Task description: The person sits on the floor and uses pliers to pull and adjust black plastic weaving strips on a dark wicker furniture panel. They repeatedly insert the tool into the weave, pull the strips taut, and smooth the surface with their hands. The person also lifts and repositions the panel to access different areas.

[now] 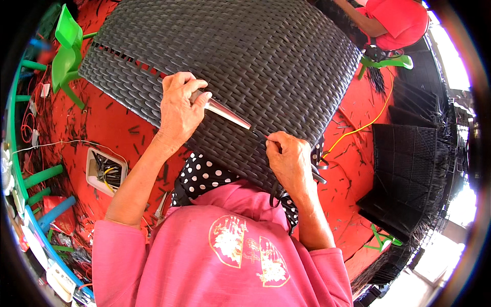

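A large black woven panel [276, 56] of flat plastic-like strips slopes across my lap. My left hand [181, 110] is closed around a tapered flat metal tool [230, 114], whose shiny blade lies over the weave and points toward my right hand. The tool's handle end is hidden in my fingers. Near the panel's right front edge, my right hand [290, 157] is closed in a pinch on a black strip [260, 135] close to the tool's tip. A gap in the weave, showing red beneath, runs from the panel's far left toward my left hand.
A green chair [65, 56] stands at far left, with a pale bin [90, 166] of tools nearer. Dark scraps litter the red floor [353, 179]. Black woven pieces [404, 174] lean at right, beside a yellow cord [358, 130]. Another person in red [399, 23] sits at far right.
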A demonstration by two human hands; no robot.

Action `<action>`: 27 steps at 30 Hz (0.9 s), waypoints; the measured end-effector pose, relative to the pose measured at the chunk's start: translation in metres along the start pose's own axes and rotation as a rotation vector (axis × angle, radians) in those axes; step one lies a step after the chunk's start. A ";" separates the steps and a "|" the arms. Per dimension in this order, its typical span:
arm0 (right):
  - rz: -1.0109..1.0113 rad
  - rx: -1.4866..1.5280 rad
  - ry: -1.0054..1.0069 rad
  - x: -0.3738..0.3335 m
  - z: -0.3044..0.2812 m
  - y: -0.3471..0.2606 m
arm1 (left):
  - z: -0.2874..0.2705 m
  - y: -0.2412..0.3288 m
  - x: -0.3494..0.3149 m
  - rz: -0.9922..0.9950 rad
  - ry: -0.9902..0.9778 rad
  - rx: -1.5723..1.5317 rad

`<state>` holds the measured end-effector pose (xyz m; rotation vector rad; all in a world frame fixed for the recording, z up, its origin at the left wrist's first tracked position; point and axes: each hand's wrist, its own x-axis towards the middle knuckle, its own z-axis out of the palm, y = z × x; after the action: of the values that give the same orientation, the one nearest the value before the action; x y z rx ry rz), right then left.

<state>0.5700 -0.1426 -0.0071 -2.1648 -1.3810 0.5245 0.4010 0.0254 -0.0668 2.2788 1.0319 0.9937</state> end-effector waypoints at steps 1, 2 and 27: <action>0.008 -0.009 -0.012 0.000 0.000 0.000 | 0.000 0.000 0.000 -0.002 -0.004 -0.012; 0.016 -0.018 -0.024 0.000 0.000 -0.001 | 0.000 0.000 0.000 -0.005 -0.008 -0.023; -0.008 -0.140 -0.088 0.026 0.027 0.001 | 0.010 0.042 -0.010 0.394 -0.120 0.237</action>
<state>0.5662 -0.1131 -0.0299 -2.2696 -1.5139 0.5401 0.4227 -0.0096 -0.0510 2.7732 0.6944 0.9021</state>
